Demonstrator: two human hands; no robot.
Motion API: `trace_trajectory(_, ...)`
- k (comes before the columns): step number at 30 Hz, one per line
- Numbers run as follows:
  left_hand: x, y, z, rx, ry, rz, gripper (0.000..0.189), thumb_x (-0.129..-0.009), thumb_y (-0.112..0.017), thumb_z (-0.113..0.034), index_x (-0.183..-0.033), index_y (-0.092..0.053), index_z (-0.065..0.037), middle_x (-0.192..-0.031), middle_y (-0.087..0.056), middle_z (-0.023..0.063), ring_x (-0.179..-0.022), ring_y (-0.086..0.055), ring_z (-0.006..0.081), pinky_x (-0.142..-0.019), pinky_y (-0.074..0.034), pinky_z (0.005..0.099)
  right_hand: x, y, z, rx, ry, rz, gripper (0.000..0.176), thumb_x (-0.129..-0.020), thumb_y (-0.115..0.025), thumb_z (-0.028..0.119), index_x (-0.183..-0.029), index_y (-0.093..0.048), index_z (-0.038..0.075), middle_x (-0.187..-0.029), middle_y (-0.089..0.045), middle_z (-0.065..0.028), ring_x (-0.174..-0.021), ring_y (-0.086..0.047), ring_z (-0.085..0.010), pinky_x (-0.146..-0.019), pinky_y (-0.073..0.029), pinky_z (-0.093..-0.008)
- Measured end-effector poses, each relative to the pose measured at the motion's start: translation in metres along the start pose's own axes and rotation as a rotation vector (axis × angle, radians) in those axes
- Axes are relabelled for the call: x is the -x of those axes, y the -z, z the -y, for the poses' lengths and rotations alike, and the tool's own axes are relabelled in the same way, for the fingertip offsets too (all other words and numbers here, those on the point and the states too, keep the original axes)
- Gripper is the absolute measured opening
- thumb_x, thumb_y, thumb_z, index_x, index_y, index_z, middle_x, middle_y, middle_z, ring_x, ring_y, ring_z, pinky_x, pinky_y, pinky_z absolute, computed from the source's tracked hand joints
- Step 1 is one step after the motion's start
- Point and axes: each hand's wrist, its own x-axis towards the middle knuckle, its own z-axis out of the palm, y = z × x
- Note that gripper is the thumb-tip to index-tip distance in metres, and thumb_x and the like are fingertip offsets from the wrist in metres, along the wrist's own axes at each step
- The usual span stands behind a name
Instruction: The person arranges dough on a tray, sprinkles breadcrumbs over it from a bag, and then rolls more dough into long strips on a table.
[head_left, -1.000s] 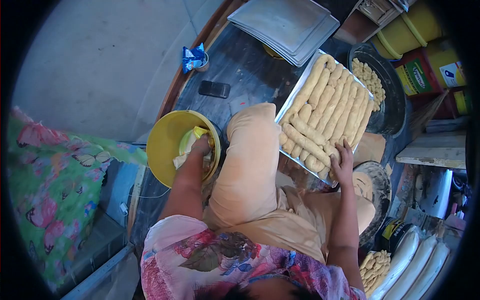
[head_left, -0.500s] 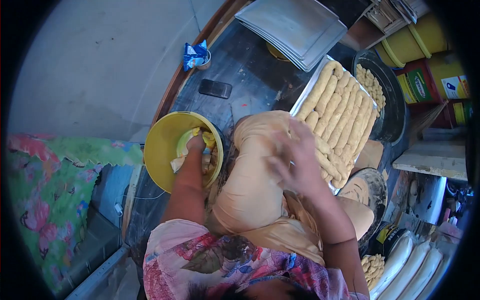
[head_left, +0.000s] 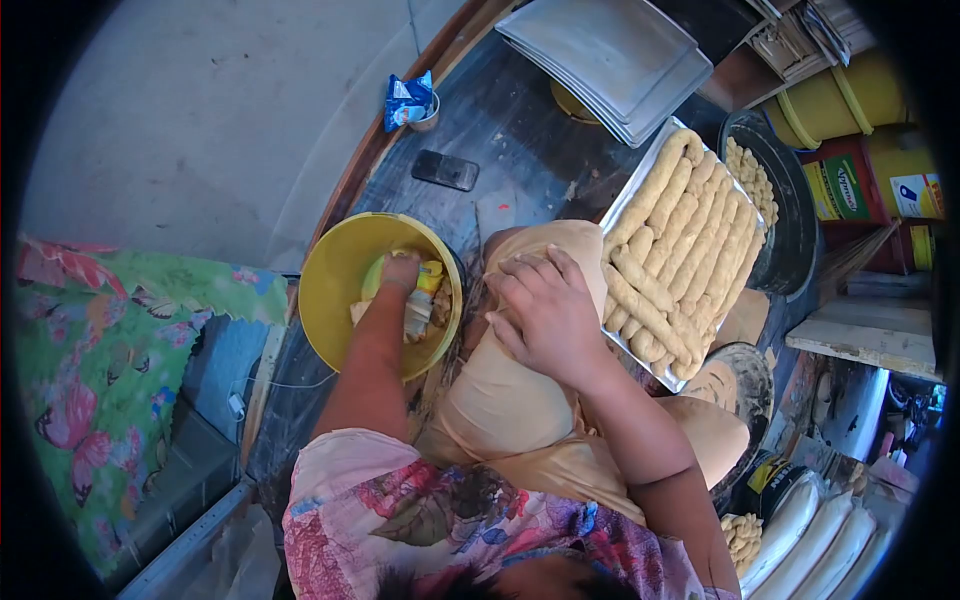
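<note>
Yellow bowl (head_left: pixel 330 290) sits at the near edge of the dark tabletop (head_left: pixel 520 140), just beside your raised knee (head_left: pixel 500 400). Your left hand (head_left: pixel 400 272) is down inside it, fingers curled over a pale wrapping and a yellow-green piece (head_left: pixel 430 280). I cannot tell whether you actually grip them or only press on them. Your right hand (head_left: pixel 545 315) lies flat and open on the knee, fingers spread, holding nothing.

The bowl looks the likeliest thing to go wrong. It stands close to the edge, so a hard push or pull on one side could tip it or slide it off. The knee is the other worry: the tray (head_left: pixel 622 208) of dough sticks (head_left: pixel 690 230) lies right against it, and a shift of the leg could shove the tray and roll the sticks together.

Further off on the tabletop lie a phone (head_left: pixel 445 170) and a blue packet (head_left: pixel 408 100), with stacked empty trays (head_left: pixel 610 50) behind them. A dark pan (head_left: pixel 795 250) of small dough pieces stands just beyond the filled tray. Your knee stands between the bowl and the tray, so any reach across has to go over it.
</note>
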Motion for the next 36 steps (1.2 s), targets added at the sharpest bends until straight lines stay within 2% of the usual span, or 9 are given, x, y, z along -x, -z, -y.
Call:
trace_trajectory(2,-0.006,-0.004,0.008,0.226,0.150,0.029,0.032,-0.091,-0.048,-0.016,-0.122,-0.059,-0.017,-0.118,-0.064,0.0083,-0.115,-0.058,0.0262,-0.101,-0.034,0.0495,0.000,0.001,0.000,-0.005,0.007,-0.010,0.038,-0.082,-0.064,0.030,-0.114,-0.060,0.010,-0.115,-0.060,-0.0092,-0.115,-0.052,-0.0256,-0.109,-0.029,-0.0478)
trace_trajectory(8,0.042,0.019,0.032,0.308,-0.012,0.024,0.032,-0.086,-0.060,-0.022,-0.117,-0.062,-0.013,-0.111,-0.066,0.0167,-0.103,-0.063,0.0314,-0.088,-0.046,0.0454,-0.003,-0.002,-0.002,-0.001,0.015,-0.034,0.037,-0.081,-0.065,0.029,-0.112,-0.061,0.010,-0.111,-0.061,-0.0086,-0.111,-0.054,-0.0250,-0.108,-0.030,-0.0465)
trace_trajectory(12,0.095,0.012,0.061,0.501,-0.059,-0.172,0.032,-0.083,-0.065,-0.026,-0.110,-0.064,-0.009,-0.106,-0.066,0.0190,-0.099,-0.063,0.0347,-0.085,-0.047,0.0467,0.000,0.001,-0.003,-0.014,0.027,-0.078,0.035,-0.079,-0.066,0.027,-0.109,-0.061,0.009,-0.105,-0.062,-0.0086,-0.107,-0.055,-0.0251,-0.108,-0.031,-0.0457)
trace_trajectory(17,0.178,0.086,0.063,0.444,0.061,-0.407,0.029,-0.083,-0.067,-0.029,-0.099,-0.064,-0.006,-0.089,-0.067,0.0183,-0.087,-0.063,0.0376,-0.078,-0.045,0.0491,0.006,-0.001,-0.002,-0.043,0.053,-0.119,0.034,-0.079,-0.066,0.026,-0.108,-0.062,0.009,-0.101,-0.062,-0.0081,-0.105,-0.056,-0.0256,-0.107,-0.031,-0.0453)
trace_trajectory(25,0.288,0.243,0.044,0.517,-0.146,-0.883,0.021,-0.081,-0.067,-0.017,-0.078,-0.055,0.000,-0.071,-0.057,0.0180,-0.070,-0.055,0.0390,-0.073,-0.040,0.0448,0.011,-0.004,-0.001,-0.124,0.040,-0.109,0.045,-0.079,-0.068,0.026,-0.120,-0.058,0.010,-0.114,-0.060,-0.0109,-0.114,-0.051,-0.0283,-0.107,-0.030,-0.0466)
trace_trajectory(28,0.315,0.298,0.021,0.532,-0.272,-1.063,0.021,-0.082,-0.066,-0.014,-0.076,-0.052,0.001,-0.069,-0.051,0.0157,-0.066,-0.049,0.0346,-0.072,-0.040,0.0406,0.013,0.002,-0.003,-0.424,-0.030,-0.219,0.066,-0.079,-0.071,0.026,-0.137,-0.043,0.010,-0.130,-0.051,-0.0150,-0.122,-0.047,-0.0303,-0.108,-0.031,-0.0453)
trace_trajectory(31,0.329,0.347,-0.002,0.665,-0.432,-1.081,0.022,-0.081,-0.067,-0.014,-0.076,-0.052,0.001,-0.068,-0.048,0.0153,-0.065,-0.045,0.0334,-0.072,-0.039,0.0382,0.016,0.008,-0.008,-1.085,-0.231,-0.227,0.088,-0.080,-0.073,0.029,-0.148,-0.021,0.010,-0.144,-0.035,-0.0194,-0.129,-0.040,-0.0320,-0.110,-0.030,-0.0432)
trace_trajectory(32,0.330,0.362,-0.011,0.695,-0.499,-1.098,0.023,-0.082,-0.067,-0.013,-0.075,-0.050,0.001,-0.066,-0.043,0.0115,-0.063,-0.043,0.0268,-0.067,-0.038,0.0336,0.020,0.019,-0.012,-1.315,-0.305,-0.152,0.098,-0.081,-0.075,0.030,-0.150,-0.008,0.008,-0.149,-0.024,-0.0230,-0.133,-0.036,-0.0314,-0.109,-0.031,-0.0410)
trace_trajectory(36,0.323,0.410,-0.077,1.099,-0.717,-1.042,0.023,-0.085,-0.066,-0.014,-0.075,-0.052,0.001,-0.065,-0.044,0.0026,-0.064,-0.041,0.0126,-0.060,-0.034,0.0271,0.043,0.043,-0.029,-1.735,-0.341,-0.171,0.106,-0.074,-0.081,0.022,-0.151,-0.009,0.010,-0.150,-0.025,-0.0187,-0.136,-0.031,-0.0289,-0.110,-0.029,-0.0414)
